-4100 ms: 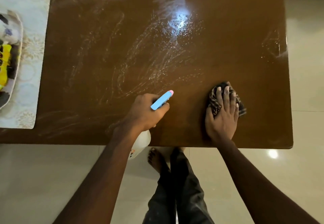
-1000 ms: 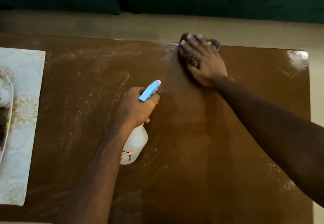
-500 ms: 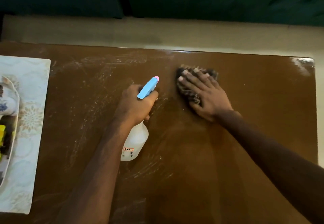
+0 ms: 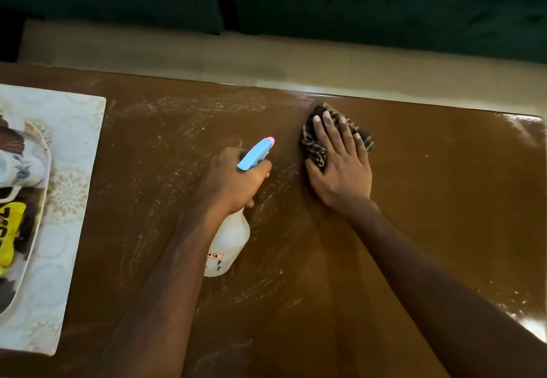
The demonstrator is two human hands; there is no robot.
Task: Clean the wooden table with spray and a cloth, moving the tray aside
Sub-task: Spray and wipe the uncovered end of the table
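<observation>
Wooden table (image 4: pixel 429 215) fills view, white smear streaks across left and centre. Patterned mat (image 4: pixel 74 146) at left edge, tray (image 4: pixel 32 247) on it, partly cut off. Left hand (image 4: pixel 233 182) grips spray bottle (image 4: pixel 229 244) by neck, blue nozzle pointing away. Right hand (image 4: pixel 340 170), fingers straight, presses cloth (image 4: pixel 313 143) near far edge.

A home living room, it seems: a brown polished wooden table (image 4: pixel 429 200) stands on pale glossy floor tiles (image 4: pixel 177 52) before a dark teal upholstered sofa (image 4: pixel 355 7), with a cream floral-patterned placemat (image 4: pixel 71 129) at one end.
</observation>
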